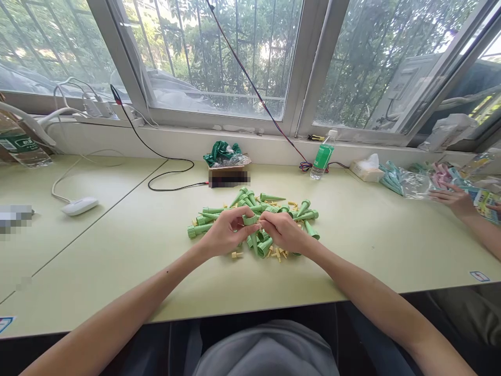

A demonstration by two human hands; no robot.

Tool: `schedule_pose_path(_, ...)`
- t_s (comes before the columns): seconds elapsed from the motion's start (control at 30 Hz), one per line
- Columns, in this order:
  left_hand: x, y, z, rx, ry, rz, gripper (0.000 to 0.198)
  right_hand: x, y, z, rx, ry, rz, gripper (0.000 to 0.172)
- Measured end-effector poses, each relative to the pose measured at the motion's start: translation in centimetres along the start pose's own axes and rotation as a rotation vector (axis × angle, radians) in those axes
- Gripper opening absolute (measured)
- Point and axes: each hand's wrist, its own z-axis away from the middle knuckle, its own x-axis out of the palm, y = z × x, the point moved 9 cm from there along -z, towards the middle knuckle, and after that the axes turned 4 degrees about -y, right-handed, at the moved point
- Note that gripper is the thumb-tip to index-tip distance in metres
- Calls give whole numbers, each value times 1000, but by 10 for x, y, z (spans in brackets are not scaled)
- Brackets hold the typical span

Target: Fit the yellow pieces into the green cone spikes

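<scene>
My left hand is closed around a green plastic watering spike, its wide ribbed end up and its point slanting down toward the table. Fingertips of my right hand are pinched together against the side of that spike; whatever small piece they may hold is hidden. Below and behind both hands lies a loose pile of similar green spikes. Small yellow plastic nozzles are scattered among them, and one yellow nozzle lies apart, just below my left hand.
Behind the pile stand a small box with green plastic wrapping and a water bottle. A tissue box is farther right. At the left a white mouse lies on the table. Another person's hand touches bagged items at right.
</scene>
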Motion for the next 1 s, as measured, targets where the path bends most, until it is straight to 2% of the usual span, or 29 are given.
schedule_pose_path(0.23, 1, -5, -2, -38, -13, 141, 31, 2, 0, -1, 53, 7, -56, 32)
schedule_pose_path(0.43, 5, -9, -4, -144, -29, 475, 31, -3, -4, 0, 61, 74, -41, 28)
schedule_pose_path(0.63, 9, -14, -4, -243, -58, 749, 32, -7, -9, 1, -8, 59, -35, 18)
schedule_pose_path(0.87, 14, -17, -2, -315, -81, 805, 32, -7, -16, 2, -109, 61, 37, 17)
schedule_pose_path(1.0, 14, -19, -1, -303, -66, 772, 33, -5, -10, 2, -69, 63, 42, 26)
